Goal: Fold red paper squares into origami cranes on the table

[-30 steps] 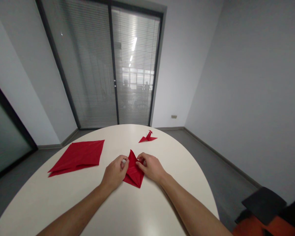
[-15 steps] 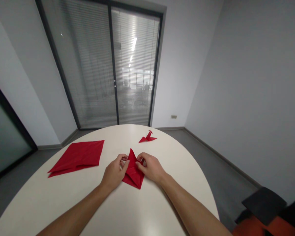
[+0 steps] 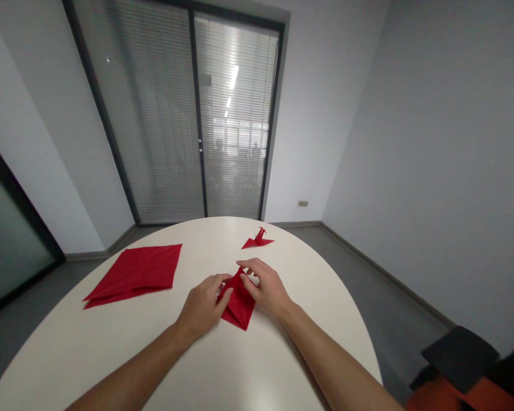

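Note:
A partly folded red paper (image 3: 240, 305) lies on the white round table (image 3: 223, 365) in front of me. My left hand (image 3: 203, 305) rests on its left side, fingers curled and thumb pressing the paper. Over the paper's top right part lies my right hand (image 3: 265, 285), fingers bent and pinching the upper tip down. The upper point of the paper is hidden under my fingers.
A stack of flat red paper sheets (image 3: 135, 273) lies to the left on the table. A small finished red paper crane (image 3: 258, 239) stands further back. A black and orange chair (image 3: 462, 371) is at the lower right. Glass doors with blinds (image 3: 197, 114) are behind the table.
The paper's upright top point has been folded down and forward under my right hand. Both hands have shifted slightly right and the paper now lies flatter.

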A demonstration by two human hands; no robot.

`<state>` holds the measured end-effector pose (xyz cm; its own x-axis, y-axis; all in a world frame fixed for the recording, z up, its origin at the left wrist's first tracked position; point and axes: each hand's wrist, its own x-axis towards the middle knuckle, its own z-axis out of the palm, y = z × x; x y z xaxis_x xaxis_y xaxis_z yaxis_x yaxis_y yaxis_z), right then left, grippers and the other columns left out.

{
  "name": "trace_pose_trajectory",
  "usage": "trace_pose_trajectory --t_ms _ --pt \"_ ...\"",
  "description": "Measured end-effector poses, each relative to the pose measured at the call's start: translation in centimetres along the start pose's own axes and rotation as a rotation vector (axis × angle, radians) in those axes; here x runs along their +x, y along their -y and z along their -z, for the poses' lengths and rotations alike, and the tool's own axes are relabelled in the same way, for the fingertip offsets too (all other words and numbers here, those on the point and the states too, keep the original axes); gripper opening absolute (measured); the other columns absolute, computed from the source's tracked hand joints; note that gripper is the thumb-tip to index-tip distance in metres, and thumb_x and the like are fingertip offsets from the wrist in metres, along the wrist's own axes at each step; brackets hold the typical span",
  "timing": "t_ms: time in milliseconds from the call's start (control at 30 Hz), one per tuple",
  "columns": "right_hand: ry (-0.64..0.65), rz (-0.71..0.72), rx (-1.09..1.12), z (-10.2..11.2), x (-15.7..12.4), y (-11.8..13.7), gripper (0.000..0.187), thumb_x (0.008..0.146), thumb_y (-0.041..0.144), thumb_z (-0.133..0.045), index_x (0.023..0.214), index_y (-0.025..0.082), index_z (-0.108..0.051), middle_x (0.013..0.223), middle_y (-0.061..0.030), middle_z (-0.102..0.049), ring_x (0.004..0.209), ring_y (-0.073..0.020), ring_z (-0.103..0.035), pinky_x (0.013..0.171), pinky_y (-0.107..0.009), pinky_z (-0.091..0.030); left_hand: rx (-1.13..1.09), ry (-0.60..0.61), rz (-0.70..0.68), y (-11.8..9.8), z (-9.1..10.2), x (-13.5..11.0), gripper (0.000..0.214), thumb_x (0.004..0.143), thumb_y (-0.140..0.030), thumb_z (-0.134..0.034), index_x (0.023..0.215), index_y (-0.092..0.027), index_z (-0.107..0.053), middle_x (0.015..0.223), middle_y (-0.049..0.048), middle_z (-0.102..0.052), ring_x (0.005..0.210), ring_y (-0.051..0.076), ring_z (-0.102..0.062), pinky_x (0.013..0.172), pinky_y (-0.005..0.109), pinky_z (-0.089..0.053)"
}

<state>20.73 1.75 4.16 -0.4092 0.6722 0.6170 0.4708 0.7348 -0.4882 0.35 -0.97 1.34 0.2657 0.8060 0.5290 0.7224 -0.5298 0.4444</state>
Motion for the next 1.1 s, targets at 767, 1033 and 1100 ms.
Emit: trace_pose_trajectory --t_ms 767,1033,1100 --pt "-0.086 -0.155 0.094 -1.2 0.0 0.1 0.019 0.087 0.027 -0.063 0.105 0.022 -0.061 0.1 -0.004 -0.07 0.085 -0.0177 -0.064 0.082 -0.033 -0.051 0.006 0.02 0.037 0.0 -0.1 -0.1 0.023 0.094 -0.028 -0.051 0.114 -0.023 -0.06 0.111 0.0054 -0.071 0.098 0.022 -0.067 0.088 0.034 -0.05" --pt "-0.081 -0.16 0.093 -1.7 0.0 0.3 0.016 0.091 0.021 -0.057 0.104 0.023 -0.064 0.103 -0.0034 -0.071 0.092 -0.0179 -0.065 0.086 -0.033 -0.051 -0.019 0.027 0.087 -0.5 0.2 0.0 0.02 0.094 -0.03 -0.05 0.111 -0.024 -0.06 0.103 0.0037 -0.071 0.09 0.021 -0.066 0.083 0.034 -0.049" --pt "-0.092 -0.167 0.099 -1.8 0.0 0.2 0.015 0.091 0.021 -0.056 0.104 0.023 -0.064 0.101 -0.0036 -0.071 0.091 -0.018 -0.065 0.086 -0.033 -0.051 -0.049 0.026 0.116 -0.6 0.3 0.1 0.021 0.095 -0.031 -0.049 0.111 -0.024 -0.061 0.101 0.0033 -0.072 0.087 0.02 -0.066 0.082 0.033 -0.05"
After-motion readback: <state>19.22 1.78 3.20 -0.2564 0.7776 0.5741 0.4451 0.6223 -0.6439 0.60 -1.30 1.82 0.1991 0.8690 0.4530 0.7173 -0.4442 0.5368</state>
